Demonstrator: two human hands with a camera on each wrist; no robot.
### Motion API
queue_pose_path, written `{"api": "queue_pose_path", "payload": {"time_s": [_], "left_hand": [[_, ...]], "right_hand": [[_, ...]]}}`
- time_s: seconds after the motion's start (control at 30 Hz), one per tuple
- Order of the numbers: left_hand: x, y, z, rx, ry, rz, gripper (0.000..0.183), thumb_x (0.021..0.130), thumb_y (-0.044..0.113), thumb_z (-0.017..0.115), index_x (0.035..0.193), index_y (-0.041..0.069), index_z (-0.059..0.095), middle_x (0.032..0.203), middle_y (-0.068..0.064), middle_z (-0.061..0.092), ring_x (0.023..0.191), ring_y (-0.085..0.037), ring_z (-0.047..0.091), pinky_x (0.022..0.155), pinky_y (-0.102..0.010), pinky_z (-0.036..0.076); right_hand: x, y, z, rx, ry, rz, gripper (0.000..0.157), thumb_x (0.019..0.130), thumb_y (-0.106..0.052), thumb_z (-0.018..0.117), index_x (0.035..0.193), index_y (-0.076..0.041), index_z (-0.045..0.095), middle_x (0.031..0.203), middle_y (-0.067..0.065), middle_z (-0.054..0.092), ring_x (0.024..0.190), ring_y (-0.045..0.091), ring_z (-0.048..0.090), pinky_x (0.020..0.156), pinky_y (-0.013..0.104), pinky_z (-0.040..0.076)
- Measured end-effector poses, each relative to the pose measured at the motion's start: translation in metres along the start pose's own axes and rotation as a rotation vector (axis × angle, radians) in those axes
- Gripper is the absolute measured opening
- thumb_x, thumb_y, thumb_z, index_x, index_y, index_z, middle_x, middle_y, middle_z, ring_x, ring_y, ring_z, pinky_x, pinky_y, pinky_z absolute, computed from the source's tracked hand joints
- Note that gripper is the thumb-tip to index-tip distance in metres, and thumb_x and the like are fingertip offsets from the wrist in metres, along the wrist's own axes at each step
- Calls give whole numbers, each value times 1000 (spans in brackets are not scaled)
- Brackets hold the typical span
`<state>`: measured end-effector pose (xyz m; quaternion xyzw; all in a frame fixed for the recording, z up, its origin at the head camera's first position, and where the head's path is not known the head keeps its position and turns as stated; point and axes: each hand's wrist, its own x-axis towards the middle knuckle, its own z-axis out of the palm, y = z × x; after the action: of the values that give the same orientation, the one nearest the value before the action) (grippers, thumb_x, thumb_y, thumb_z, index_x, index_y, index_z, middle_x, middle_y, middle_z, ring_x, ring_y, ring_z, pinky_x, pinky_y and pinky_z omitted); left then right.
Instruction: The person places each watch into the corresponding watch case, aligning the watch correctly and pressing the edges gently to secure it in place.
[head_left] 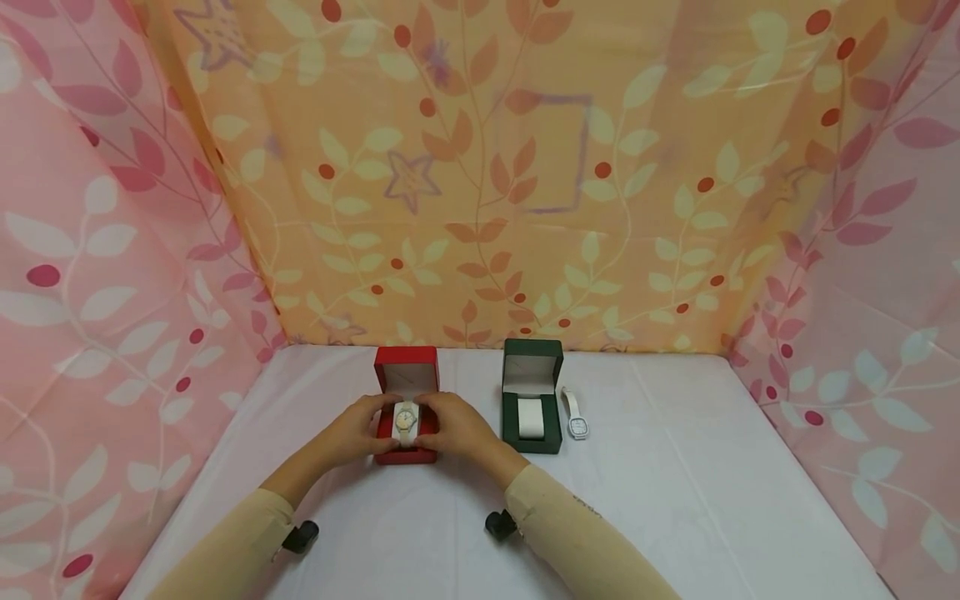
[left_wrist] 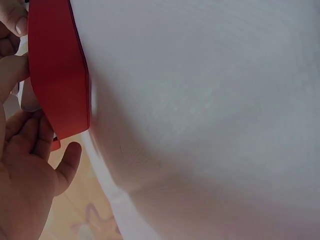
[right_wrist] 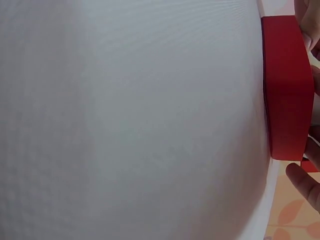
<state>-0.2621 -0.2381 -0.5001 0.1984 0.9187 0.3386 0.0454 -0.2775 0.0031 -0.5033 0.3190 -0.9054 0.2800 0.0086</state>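
Note:
A wristwatch (head_left: 406,419) with a pale strap sits wrapped around a white cushion in the open red watch box (head_left: 406,457). My left hand (head_left: 351,431) grips the cushion's left side with thumb and fingers, down inside the box. On the opposite side my right hand (head_left: 455,426) does the same. Both wrist views show the red box's outer wall from low down, the left hand (left_wrist: 25,175) and right hand (right_wrist: 311,150) reaching over its rim; the watch face is hidden there.
To the right stands an open green watch box (head_left: 510,433) with a bare white cushion (head_left: 531,418) inside. Beside it lies a second watch (head_left: 577,427) with a white strap. White cloth covers the table (head_left: 675,500); patterned curtains (head_left: 480,167) enclose it at the back and sides.

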Motion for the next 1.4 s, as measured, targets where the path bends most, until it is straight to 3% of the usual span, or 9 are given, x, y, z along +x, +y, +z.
{"api": "queue_pose_path", "payload": {"time_s": [0.3,0.6,0.87,1.4], "left_hand": [[-4,-1,2,49,41,37,72,82,28,88,144,11,56,138,-12,60,128,-35,54,105,-59,48],[-4,-3,4,56,95,188,64,81,21,89,137,9,60,136,-10,62,126,-34,58,101,-57,52],[-6,-2,2,74,98,191,61,81,17,88,136,9,63,137,-10,63,130,-35,56,105,-57,49],[-3,0,0,106,64,89,61,82,29,87,137,14,65,128,-4,67,122,-29,56,104,-54,49]], "right_hand": [[0,0,2,39,3,59,61,84,-31,86,137,-15,62,133,0,65,122,16,58,107,36,50],[1,4,4,54,12,25,57,85,-30,85,135,-13,63,131,2,67,120,17,59,107,35,49],[0,4,6,-18,30,-14,56,84,-31,85,134,-14,64,131,-1,65,125,16,56,109,31,46],[1,5,5,-54,37,-35,52,87,-36,83,132,-16,66,128,-3,67,121,14,59,107,32,49]]}}
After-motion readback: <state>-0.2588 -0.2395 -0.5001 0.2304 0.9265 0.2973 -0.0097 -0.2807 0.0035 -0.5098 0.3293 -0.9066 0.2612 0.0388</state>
